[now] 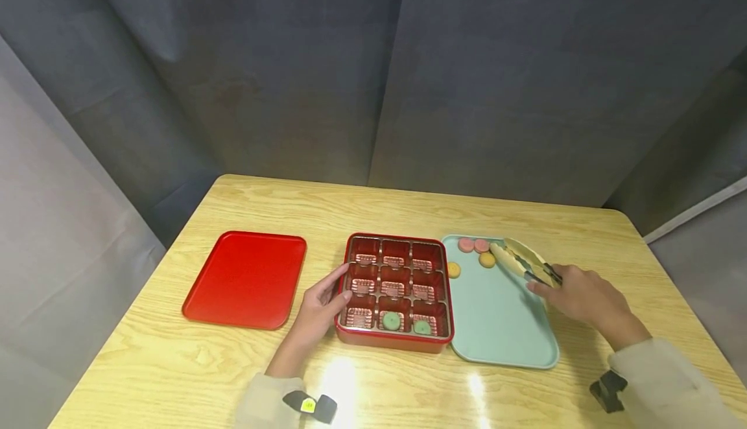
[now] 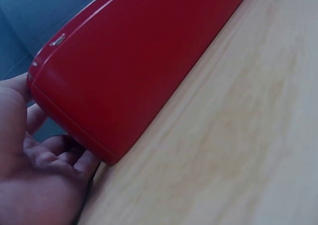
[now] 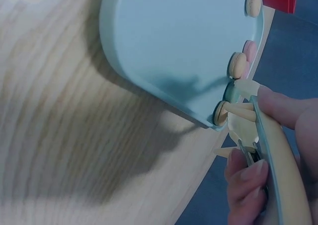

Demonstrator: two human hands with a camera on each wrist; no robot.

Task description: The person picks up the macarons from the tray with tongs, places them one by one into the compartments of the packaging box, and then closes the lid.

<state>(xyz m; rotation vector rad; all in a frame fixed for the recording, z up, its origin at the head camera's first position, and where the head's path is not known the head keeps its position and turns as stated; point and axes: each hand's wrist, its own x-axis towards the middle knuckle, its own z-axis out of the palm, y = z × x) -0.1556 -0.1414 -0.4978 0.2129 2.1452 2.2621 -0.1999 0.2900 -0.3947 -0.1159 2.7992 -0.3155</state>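
My right hand (image 1: 586, 294) grips a pair of tongs (image 1: 539, 268), beige with dark parts. Their spread tips are over the far right of the pale blue tray (image 1: 502, 325), close to a green macaron (image 3: 230, 92) and a yellow macaron (image 3: 221, 113); contact is unclear. Farther along the tray's back lie two pink macarons (image 1: 474, 245) and two more yellow macarons (image 1: 487, 260). My left hand (image 1: 320, 309) rests against the left side of the red divided box (image 1: 393, 341), fingers and thumb touching its rim. Two green macarons (image 1: 391, 321) occupy its front middle and front right compartments.
A flat red lid (image 1: 245, 280) lies on the wooden table (image 1: 292, 205), left of the box. The box stands right beside the tray's left edge. Grey curtains (image 1: 292, 79) hang behind the table and at both sides.
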